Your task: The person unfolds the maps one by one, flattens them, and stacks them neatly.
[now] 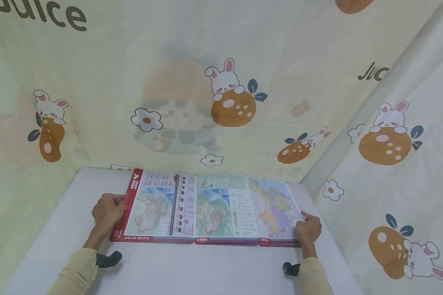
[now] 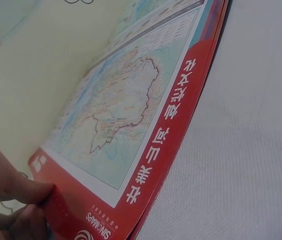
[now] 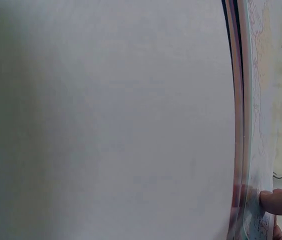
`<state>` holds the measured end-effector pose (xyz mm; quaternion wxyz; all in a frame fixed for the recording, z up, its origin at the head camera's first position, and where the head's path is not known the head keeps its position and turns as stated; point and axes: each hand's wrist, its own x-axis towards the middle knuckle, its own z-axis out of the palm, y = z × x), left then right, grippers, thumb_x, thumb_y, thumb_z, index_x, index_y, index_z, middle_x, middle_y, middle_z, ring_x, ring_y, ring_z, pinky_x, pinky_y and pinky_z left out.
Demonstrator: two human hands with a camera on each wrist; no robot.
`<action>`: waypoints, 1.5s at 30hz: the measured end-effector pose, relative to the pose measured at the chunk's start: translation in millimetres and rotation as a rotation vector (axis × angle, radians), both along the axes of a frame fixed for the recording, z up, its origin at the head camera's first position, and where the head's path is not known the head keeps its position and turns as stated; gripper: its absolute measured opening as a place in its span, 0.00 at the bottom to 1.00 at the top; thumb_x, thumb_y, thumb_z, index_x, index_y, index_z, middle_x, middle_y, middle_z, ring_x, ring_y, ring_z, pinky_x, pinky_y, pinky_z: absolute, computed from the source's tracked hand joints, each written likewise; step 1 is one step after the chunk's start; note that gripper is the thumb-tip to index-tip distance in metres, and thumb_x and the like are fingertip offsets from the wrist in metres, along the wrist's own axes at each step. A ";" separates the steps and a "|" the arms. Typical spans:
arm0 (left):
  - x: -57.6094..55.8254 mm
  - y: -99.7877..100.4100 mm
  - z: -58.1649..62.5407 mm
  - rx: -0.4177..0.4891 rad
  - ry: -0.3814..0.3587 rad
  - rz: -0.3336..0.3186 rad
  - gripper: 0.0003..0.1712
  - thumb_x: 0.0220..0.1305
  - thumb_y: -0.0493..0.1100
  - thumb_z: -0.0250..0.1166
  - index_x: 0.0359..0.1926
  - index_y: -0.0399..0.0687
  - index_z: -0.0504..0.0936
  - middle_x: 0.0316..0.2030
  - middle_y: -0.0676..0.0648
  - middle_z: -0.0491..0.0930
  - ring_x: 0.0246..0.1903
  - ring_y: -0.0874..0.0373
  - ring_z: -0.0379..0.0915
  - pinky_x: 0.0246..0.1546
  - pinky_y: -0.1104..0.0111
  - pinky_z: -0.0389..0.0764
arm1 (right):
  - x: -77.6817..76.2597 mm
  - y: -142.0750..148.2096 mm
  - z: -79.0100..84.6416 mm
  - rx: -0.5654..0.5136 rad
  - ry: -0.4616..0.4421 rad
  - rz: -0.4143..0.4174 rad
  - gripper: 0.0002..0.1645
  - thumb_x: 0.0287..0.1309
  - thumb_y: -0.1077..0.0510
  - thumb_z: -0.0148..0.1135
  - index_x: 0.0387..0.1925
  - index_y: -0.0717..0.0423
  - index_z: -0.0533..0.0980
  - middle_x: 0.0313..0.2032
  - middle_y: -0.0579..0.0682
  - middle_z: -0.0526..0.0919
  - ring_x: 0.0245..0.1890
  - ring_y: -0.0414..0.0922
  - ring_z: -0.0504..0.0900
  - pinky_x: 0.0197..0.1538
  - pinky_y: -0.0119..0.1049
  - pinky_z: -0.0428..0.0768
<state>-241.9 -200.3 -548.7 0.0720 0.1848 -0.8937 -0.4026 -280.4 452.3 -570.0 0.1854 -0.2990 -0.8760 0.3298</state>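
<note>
A fold-out map with a red border lies spread across the white table, its panels side by side and printed with coloured maps. My left hand pinches the map's left red edge, thumb on top. In the left wrist view that thumb presses the red border close to the printed corner. At the opposite end my right hand grips the right edge. The right wrist view shows the right thumb on the map's surface, with other fingers partly behind the edge. Several layers show along the map's near side.
The white table extends in front of the map. A pale curtain printed with rabbits and fruit hangs close behind the table, and another curtain side stands to the right. Black wrist straps sit near both cuffs.
</note>
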 end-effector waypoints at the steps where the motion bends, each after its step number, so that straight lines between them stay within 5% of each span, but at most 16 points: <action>1: -0.4 -0.3 -0.2 -0.002 0.003 -0.002 0.22 0.69 0.33 0.67 0.61 0.24 0.83 0.50 0.23 0.87 0.45 0.29 0.86 0.42 0.49 0.77 | 0.5 0.7 -0.6 0.001 0.005 0.000 0.36 0.50 0.74 0.52 0.64 0.68 0.80 0.61 0.75 0.83 0.48 0.66 0.80 0.50 0.54 0.74; 8: -0.2 0.0 -0.7 -0.011 0.013 -0.006 0.22 0.69 0.33 0.67 0.60 0.24 0.84 0.50 0.23 0.87 0.44 0.30 0.87 0.42 0.49 0.77 | 0.9 5.5 -1.7 0.003 0.032 -0.006 0.34 0.48 0.74 0.53 0.59 0.68 0.83 0.53 0.76 0.87 0.41 0.65 0.82 0.40 0.45 0.72; 15: 0.6 0.2 -0.9 -0.020 0.031 -0.006 0.21 0.69 0.34 0.68 0.59 0.24 0.85 0.50 0.24 0.88 0.44 0.30 0.88 0.41 0.50 0.80 | 3.7 4.3 5.4 -0.048 0.012 -0.019 0.32 0.49 0.74 0.52 0.59 0.73 0.82 0.60 0.77 0.82 0.58 0.75 0.81 0.66 0.66 0.76; 23: -1.0 0.6 -1.8 -0.021 0.036 0.016 0.21 0.67 0.31 0.68 0.59 0.24 0.85 0.48 0.24 0.88 0.45 0.29 0.86 0.41 0.51 0.75 | 3.0 -0.5 10.8 -0.109 -0.009 -0.030 0.32 0.50 0.74 0.51 0.59 0.76 0.80 0.63 0.79 0.78 0.69 0.76 0.72 0.80 0.65 0.63; 37: 2.5 6.9 -4.5 -0.086 0.084 0.039 0.22 0.66 0.31 0.68 0.60 0.25 0.84 0.47 0.25 0.89 0.45 0.30 0.86 0.37 0.56 0.71 | 4.9 -5.5 11.8 -0.058 -0.113 -0.055 0.32 0.54 0.70 0.54 0.62 0.74 0.80 0.62 0.78 0.76 0.63 0.74 0.67 0.68 0.72 0.61; 45: 7.6 12.0 -6.9 -0.103 0.116 0.095 0.26 0.68 0.34 0.70 0.64 0.23 0.80 0.49 0.23 0.85 0.48 0.29 0.81 0.48 0.42 0.72 | 10.6 -9.8 12.8 -0.140 -0.035 -0.134 0.36 0.55 0.69 0.57 0.68 0.73 0.75 0.66 0.75 0.73 0.69 0.73 0.67 0.72 0.69 0.62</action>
